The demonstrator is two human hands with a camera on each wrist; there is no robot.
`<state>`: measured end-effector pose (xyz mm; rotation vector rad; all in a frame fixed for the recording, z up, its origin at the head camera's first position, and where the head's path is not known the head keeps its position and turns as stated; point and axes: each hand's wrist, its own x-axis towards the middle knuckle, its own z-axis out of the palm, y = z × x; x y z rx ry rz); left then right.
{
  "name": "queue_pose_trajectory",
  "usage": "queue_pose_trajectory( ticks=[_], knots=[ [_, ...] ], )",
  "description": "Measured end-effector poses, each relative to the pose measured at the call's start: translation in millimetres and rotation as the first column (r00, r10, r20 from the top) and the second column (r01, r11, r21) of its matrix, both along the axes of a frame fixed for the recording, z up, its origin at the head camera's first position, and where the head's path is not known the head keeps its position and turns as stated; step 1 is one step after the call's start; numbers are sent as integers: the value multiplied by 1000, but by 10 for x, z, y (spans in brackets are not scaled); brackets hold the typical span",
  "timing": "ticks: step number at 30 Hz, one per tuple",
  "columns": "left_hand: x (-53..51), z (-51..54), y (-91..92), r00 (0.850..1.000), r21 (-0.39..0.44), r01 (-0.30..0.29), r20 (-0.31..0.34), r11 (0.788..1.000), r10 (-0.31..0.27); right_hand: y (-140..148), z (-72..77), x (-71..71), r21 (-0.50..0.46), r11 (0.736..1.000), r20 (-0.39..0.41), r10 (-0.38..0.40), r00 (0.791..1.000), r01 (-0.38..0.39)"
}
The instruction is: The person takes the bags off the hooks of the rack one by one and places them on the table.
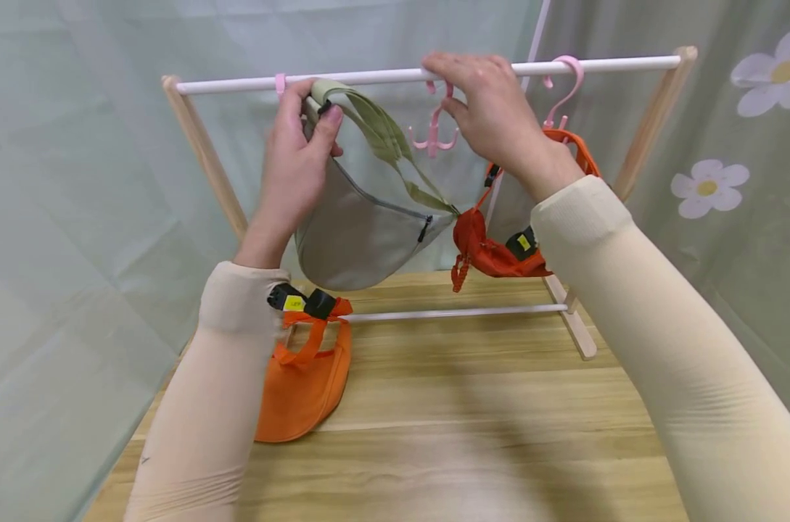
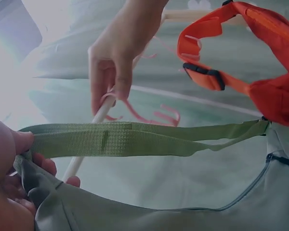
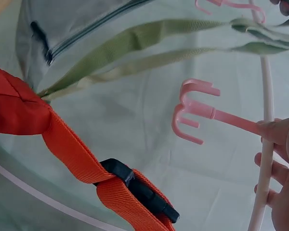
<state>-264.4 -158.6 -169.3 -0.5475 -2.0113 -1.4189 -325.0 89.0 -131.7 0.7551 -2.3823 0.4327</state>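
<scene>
Hanging below the left hand [image 1: 294,165], a gray bag [image 1: 362,239]

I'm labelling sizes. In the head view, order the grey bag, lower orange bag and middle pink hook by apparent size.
1. Grey bag
2. Lower orange bag, by its visible part; a sleeve hides some
3. Middle pink hook

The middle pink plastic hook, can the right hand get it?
Yes, it looks so: the right hand is up at the round white bar, its fingers touching the stem of the middle pink plastic hook, and nothing seems to stand between them.
</scene>
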Motion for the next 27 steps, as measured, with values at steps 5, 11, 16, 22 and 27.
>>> queue_pose_trajectory(
  ticks=[5, 11, 16, 22, 27],
  knots=[
    [65, -21, -106, 1000, 13, -28, -2, 1000, 28, 14, -13, 3, 6, 1000, -8, 4, 1000, -4],
    [87, -23, -208, 1000, 102, 14, 26, 995, -17, 42, -42, 27, 20, 1000, -1, 12, 1000, -12],
    [102, -20, -295, 999, 157, 35, 13, 987, -38, 69, -60, 57, 15, 1000, 3, 22, 1000, -22],
    [145, -62, -330, 999, 131, 34, 21, 991, -37, 135, -206, 174, -105, 985, -112, 129, 985, -141],
    [168, -102, -350, 998, 144, 59, 6, 988, -61, 203, -604, 327, -284, 910, -197, 255, 947, -304]
  ],
)
